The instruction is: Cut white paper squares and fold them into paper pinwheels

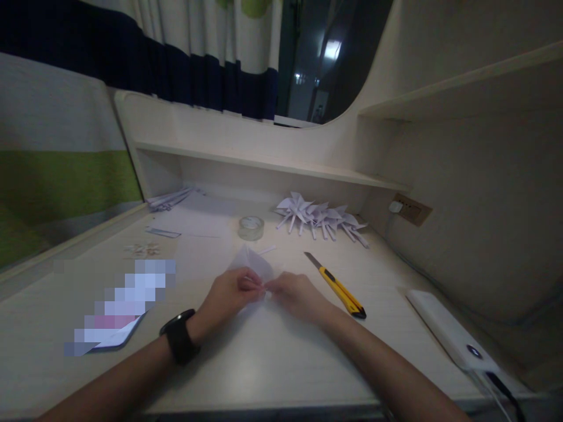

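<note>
Head view: my left hand (231, 292) and right hand (294, 293) meet fingertip to fingertip, both grips pinched on the folded paper (251, 261), which fans away from me across the counter (264, 357).

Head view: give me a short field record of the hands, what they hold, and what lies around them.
left hand: pinching the white folded paper, watch on wrist
right hand: pinching the same paper, fingertips meeting the left's
utility knife: yellow, blade out, right of the hands
tape roll: behind the paper
paper pinwheels: piled at back right
power bank: white, far right
desk: pale wood
</note>
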A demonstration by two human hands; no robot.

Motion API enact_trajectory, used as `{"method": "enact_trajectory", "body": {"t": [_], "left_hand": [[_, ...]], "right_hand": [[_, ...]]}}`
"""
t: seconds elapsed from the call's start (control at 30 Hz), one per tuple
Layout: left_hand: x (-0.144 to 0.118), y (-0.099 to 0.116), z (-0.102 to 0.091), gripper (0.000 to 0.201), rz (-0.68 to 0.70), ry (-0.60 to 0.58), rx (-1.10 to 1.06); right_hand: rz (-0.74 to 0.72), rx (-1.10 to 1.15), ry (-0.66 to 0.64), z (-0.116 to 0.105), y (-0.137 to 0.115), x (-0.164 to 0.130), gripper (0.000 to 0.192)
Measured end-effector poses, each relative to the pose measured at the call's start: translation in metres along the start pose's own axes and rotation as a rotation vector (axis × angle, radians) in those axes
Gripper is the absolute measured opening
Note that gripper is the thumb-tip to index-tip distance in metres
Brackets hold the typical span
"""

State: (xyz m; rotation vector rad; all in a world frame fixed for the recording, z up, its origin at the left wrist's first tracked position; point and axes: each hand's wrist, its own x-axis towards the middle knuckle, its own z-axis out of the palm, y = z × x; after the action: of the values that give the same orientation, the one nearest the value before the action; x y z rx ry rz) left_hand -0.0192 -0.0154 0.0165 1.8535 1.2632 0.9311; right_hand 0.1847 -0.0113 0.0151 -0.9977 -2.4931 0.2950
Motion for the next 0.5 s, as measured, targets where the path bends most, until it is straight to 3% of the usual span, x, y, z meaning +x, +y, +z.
{"method": "enact_trajectory", "body": {"t": [0.5], "left_hand": [[-0.0019, 0.0021, 0.0022, 0.006, 0.034, 0.077, 0.157]], "right_hand": [[0.014, 0.016, 0.038, 0.0053, 0.0008, 0.0009, 0.023]]}}
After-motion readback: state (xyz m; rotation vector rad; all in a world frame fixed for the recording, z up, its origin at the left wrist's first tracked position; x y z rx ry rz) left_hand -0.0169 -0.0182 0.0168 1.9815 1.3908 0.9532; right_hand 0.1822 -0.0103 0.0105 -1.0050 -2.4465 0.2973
